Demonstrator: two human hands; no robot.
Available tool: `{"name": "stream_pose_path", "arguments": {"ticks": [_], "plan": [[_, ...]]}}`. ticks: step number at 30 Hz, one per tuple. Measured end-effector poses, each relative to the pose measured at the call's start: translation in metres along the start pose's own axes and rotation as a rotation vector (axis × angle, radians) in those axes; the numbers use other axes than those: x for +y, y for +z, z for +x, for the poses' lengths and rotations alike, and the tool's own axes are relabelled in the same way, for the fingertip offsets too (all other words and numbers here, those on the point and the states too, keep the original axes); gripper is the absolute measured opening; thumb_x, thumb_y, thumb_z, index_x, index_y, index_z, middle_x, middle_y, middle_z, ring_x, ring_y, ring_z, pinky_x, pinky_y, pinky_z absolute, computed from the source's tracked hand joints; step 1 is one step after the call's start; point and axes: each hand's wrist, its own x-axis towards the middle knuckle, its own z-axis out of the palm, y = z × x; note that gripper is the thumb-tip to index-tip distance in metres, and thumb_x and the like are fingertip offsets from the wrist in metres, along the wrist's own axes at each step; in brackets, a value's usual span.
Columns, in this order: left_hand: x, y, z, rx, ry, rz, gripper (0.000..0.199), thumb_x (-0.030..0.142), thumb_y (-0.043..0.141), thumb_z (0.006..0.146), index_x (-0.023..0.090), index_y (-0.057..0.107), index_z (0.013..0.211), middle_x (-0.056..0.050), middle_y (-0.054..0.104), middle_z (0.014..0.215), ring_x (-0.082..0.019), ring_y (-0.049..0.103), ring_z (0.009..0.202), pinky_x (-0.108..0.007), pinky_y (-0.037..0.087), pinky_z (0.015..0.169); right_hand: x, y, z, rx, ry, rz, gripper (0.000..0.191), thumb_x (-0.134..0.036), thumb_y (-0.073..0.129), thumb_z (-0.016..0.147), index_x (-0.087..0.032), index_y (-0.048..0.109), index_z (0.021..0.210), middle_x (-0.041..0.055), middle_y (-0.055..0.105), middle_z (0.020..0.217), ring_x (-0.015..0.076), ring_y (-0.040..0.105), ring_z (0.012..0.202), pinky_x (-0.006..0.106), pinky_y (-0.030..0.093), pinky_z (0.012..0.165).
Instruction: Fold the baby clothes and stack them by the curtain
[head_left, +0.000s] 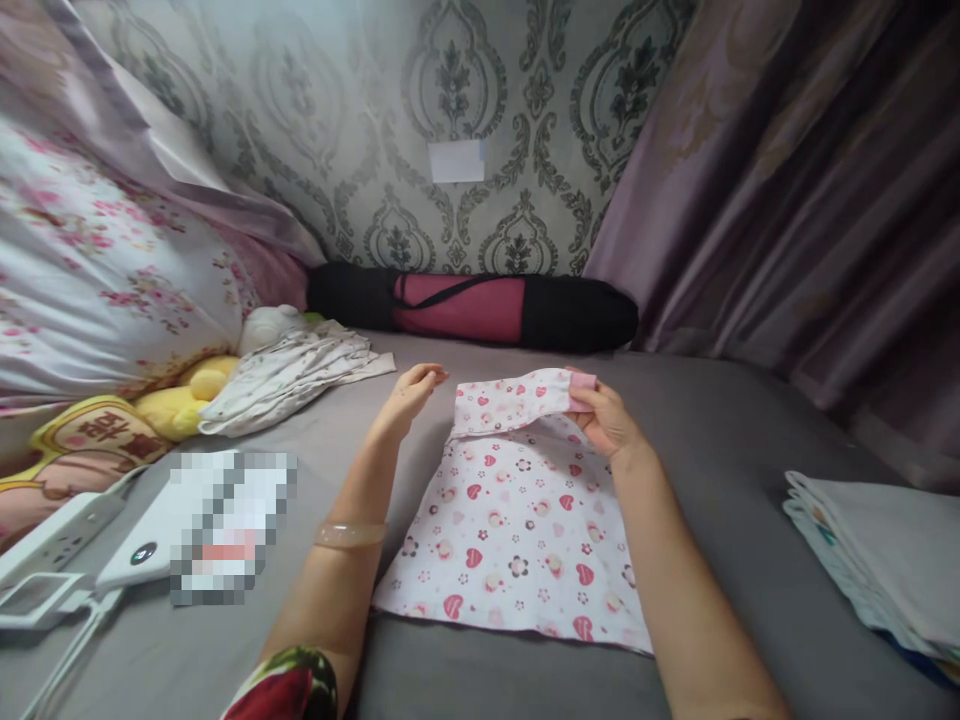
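Note:
A white child's top [517, 530] printed with red hearts, flowers and small figures lies spread on the grey bed sheet. One sleeve [510, 400] runs across its upper end, partly raised, and finishes in a pink cuff. My right hand [606, 415] grips that sleeve at the cuff, with fingers and thumb closed on the cloth. Just left of the garment, my left hand [414, 392] hovers above the sheet with nothing in it. Its fingers are stretched out toward the right, apart from the cloth, and a pale bangle [351, 535] circles the forearm.
Folded clothes [885, 550] lie at the right. On the left are a crumpled light garment [292, 375], yellow plush toys [176, 405], a white device [165, 515] and a power strip [60, 545] with cables. A black and maroon long bag [465, 307] rests against the wall.

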Motion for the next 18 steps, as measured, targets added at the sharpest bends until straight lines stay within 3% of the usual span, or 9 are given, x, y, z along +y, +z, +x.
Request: {"name": "stream_pose_path", "arguments": {"ticks": [6, 10, 13, 18], "plan": [[-0.009, 0.015, 0.001, 0.001, 0.046, 0.12, 0.012, 0.024, 0.067, 0.073, 0.021, 0.069, 0.085, -0.007, 0.073, 0.09, -0.022, 0.065, 0.097, -0.035, 0.045, 0.096, -0.005, -0.013, 0.002, 0.021, -0.006, -0.02, 0.03, -0.003, 0.056, 0.073, -0.017, 0.063, 0.099, 0.004, 0.073, 0.087, 0.0179, 0.071, 0.079, 0.031, 0.062, 0.069], [-0.016, 0.02, 0.0, -0.069, 0.107, 0.185, 0.018, 0.024, 0.066, 0.071, 0.021, 0.069, 0.088, -0.008, 0.072, 0.098, -0.025, 0.064, 0.101, -0.037, 0.045, 0.097, -0.005, -0.018, 0.003, 0.052, 0.039, -0.053, 0.028, 0.0, 0.053, 0.074, -0.015, 0.064, 0.096, 0.0055, 0.073, 0.083, 0.0175, 0.07, 0.075, 0.031, 0.062, 0.067], [-0.02, 0.023, -0.002, -0.114, 0.165, 0.352, 0.024, 0.023, 0.065, 0.071, 0.022, 0.069, 0.095, -0.009, 0.07, 0.108, -0.027, 0.062, 0.105, -0.04, 0.043, 0.1, -0.005, -0.023, 0.003, 0.085, 0.079, -0.113, 0.023, 0.001, 0.053, 0.076, -0.014, 0.064, 0.089, 0.0058, 0.073, 0.077, 0.0165, 0.07, 0.07, 0.028, 0.061, 0.062], [-0.032, 0.027, -0.004, -0.248, 0.247, 0.539, 0.034, 0.03, 0.064, 0.073, 0.024, 0.068, 0.106, -0.009, 0.07, 0.109, -0.03, 0.062, 0.105, -0.043, 0.042, 0.102, -0.002, -0.032, 0.006, 0.118, 0.101, -0.25, 0.023, 0.003, 0.053, 0.074, -0.015, 0.063, 0.083, 0.0039, 0.072, 0.073, 0.0153, 0.069, 0.066, 0.026, 0.06, 0.062]]}}
